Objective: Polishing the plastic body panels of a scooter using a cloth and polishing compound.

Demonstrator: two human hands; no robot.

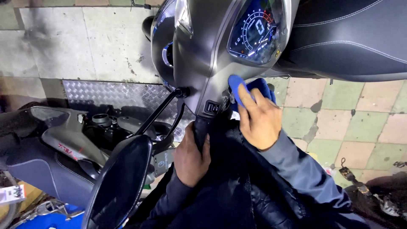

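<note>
Two hands — right hand presses blue cloth, left hand grips handlebar grip.

Head view, steeply downward (close-up)

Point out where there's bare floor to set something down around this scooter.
Bare tiles lie right of the right hand with its blue cloth, below the seat. Concrete above the ridged metal plate is free. Crowded lower left: second scooter, mirror, left hand.
</note>
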